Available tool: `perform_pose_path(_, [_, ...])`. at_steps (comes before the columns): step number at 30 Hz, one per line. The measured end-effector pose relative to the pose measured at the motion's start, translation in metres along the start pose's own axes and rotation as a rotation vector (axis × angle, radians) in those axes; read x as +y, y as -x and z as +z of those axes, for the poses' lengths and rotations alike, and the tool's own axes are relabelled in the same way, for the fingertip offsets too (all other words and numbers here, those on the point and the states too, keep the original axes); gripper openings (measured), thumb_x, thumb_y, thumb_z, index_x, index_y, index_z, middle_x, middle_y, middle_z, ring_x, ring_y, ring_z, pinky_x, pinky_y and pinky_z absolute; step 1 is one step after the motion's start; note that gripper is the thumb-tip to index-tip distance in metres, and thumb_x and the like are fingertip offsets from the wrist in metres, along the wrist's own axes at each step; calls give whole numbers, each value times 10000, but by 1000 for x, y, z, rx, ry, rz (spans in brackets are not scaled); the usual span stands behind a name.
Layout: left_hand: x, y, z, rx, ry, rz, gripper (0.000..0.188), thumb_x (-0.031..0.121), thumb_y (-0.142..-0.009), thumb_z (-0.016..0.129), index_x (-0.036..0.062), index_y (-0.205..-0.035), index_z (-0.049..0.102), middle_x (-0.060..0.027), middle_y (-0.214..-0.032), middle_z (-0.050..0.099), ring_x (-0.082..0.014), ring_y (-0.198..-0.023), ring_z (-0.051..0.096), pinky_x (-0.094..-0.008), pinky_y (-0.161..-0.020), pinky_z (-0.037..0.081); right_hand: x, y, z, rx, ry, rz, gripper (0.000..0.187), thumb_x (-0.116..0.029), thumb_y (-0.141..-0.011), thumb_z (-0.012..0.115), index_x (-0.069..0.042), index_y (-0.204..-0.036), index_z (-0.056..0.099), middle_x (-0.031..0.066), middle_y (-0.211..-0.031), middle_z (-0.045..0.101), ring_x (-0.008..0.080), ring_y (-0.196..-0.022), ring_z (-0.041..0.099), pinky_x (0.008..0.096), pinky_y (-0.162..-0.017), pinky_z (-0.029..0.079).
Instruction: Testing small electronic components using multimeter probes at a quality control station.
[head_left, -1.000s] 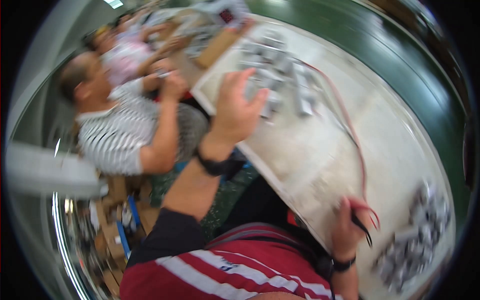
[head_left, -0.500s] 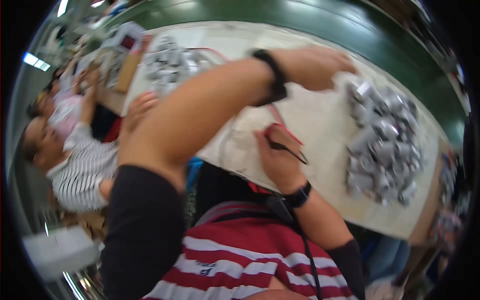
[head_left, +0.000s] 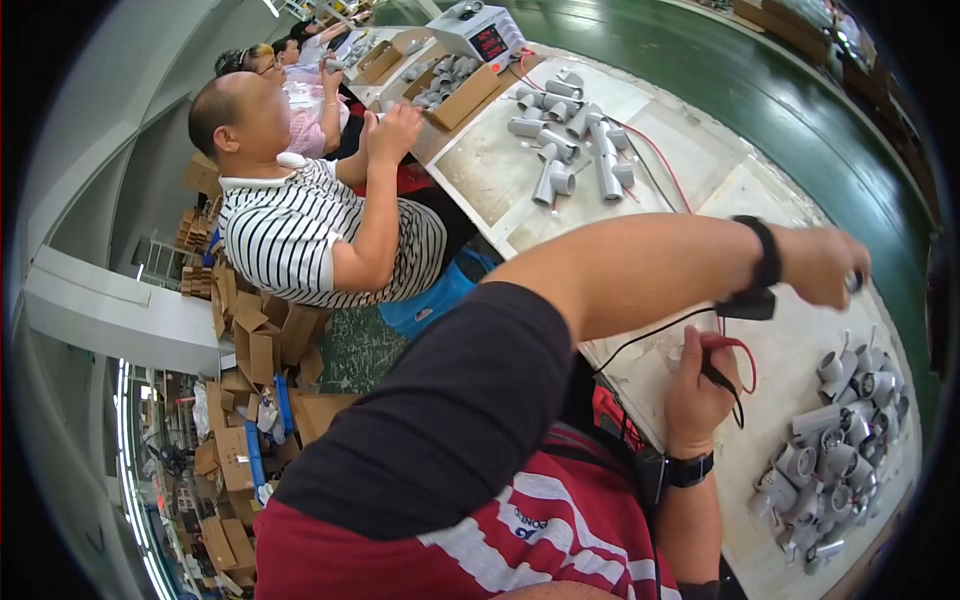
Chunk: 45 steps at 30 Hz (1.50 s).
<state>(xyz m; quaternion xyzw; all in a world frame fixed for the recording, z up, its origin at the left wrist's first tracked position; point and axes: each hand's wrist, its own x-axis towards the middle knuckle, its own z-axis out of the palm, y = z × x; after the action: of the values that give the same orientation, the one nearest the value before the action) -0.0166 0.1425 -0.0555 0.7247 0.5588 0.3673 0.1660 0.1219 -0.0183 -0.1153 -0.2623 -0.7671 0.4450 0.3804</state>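
Note:
My left arm reaches across to the right. Its hand (head_left: 822, 270) is closed, palm down, beyond the far end of a pile of grey cylindrical metal housings (head_left: 840, 455). A small shiny dark piece shows at its fingertips, too little of it to name. Nearer my body, my right hand (head_left: 697, 395) is closed around red and black test leads (head_left: 722, 362), left of the pile. The leads loop out above the fingers. A black box-shaped thing (head_left: 750, 304) appears just below my left wrist.
More grey housings (head_left: 605, 160) lie farther left on the pale worktable (head_left: 690, 115). Behind them stand a white power supply (head_left: 480, 38) with a red display and a carton of grey parts (head_left: 455, 85). A co-worker in stripes (head_left: 320, 220) sits at left, beside a blue stool (head_left: 435, 295).
My view has swung left, bringing the co-worker and power supply more fully into sight. My left arm stretches farther across to the right. The right hand keeps hold of the leads.

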Motion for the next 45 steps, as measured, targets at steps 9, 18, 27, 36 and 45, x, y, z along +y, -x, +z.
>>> perform_pose_path(9, [5, 234, -58, 415, 1342, -777, 760, -5, -862, 727, 56, -1493, 309, -130, -913, 686, -218, -746, 667, -359, -645, 530, 9, 15, -7, 4, 35, 103, 239, -178, -978, 721, 0, -833, 658, 59, -648, 580, 139, -600, 511, 330, -556, 407])
perform_pose_path(18, [-2, 295, -49, 304, 1145, -732, 726, 62, -937, 732, 77, -1524, 304, -132, -1054, 688, -173, -888, 667, -303, -798, 547, 26, -14, 20, 95, -438, 426, 197, -170, -996, 705, 24, -1000, 674, 112, -822, 715, 172, -675, 674, 282, -586, 549])
perform_pose_path(27, [15, 288, -31, 199, 899, -591, 683, 114, -940, 761, 67, -1491, 360, -122, -1157, 654, -173, -1026, 658, -320, -923, 547, 31, -19, 13, 167, -731, 429, 233, -169, -1004, 694, 49, -1070, 646, 174, -895, 723, 219, -703, 697, 310, -590, 578])
perform_pose_path(36, [-1, 283, -9, 549, 320, -458, 759, 63, -889, 803, 71, -1470, 316, -85, -1137, 575, -147, -1019, 613, -290, -868, 553, 30, -22, 16, 122, -644, 462, 238, -181, -1004, 697, 51, -1044, 658, 154, -879, 729, 186, -696, 696, 282, -588, 576])
perform_pose_path(45, [8, 301, 7, 627, 632, -506, 653, -21, -919, 700, 58, -1444, 318, -134, -1257, 506, -168, -1053, 603, -300, -879, 546, 27, -8, 33, 2, -551, 435, 199, -150, -970, 744, 40, -1000, 694, 109, -843, 739, 144, -666, 688, 252, -599, 575])
